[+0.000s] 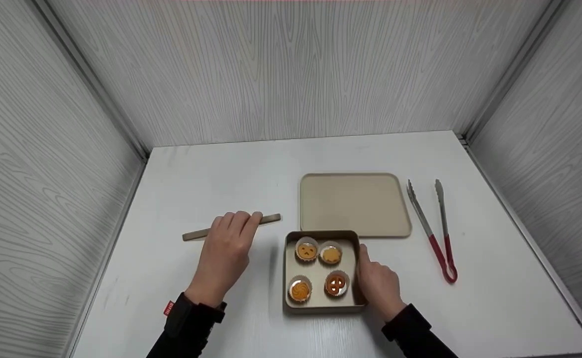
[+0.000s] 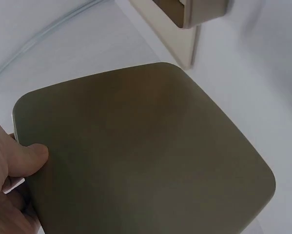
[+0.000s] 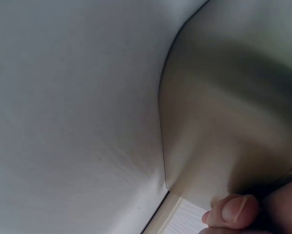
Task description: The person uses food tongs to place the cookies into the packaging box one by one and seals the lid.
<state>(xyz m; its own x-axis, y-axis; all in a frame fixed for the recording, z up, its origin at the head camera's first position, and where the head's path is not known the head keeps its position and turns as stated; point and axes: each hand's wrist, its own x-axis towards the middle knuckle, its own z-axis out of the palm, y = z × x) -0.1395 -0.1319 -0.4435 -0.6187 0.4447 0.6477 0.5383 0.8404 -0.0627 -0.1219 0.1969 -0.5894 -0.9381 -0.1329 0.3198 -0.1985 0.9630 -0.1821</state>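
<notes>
In the head view my left hand point(image 1: 227, 253) holds a flat tin lid point(image 1: 195, 235) on edge, left of the tin. The left wrist view shows the lid's point(image 2: 150, 151) broad, round-cornered face with the thumb pressed on its edge. My right hand point(image 1: 381, 289) grips the right wall of a square, gold-beige tin point(image 1: 325, 310). Fingertips point(image 3: 236, 210) touch the tin's side wall point(image 3: 209, 141) in the right wrist view. Inside the tin sit several small cookies in paper cups, among them a face-patterned one point(image 1: 306, 250) and a swirled one point(image 1: 300, 290).
Behind the tin lies a flat beige tray point(image 1: 355, 204), close to the tin's back edge. Metal tongs point(image 1: 433, 236) with red handles lie spread to the right. Wood-grain panels point(image 1: 291, 69) wall in the white table point(image 1: 211, 174) at the back and both sides.
</notes>
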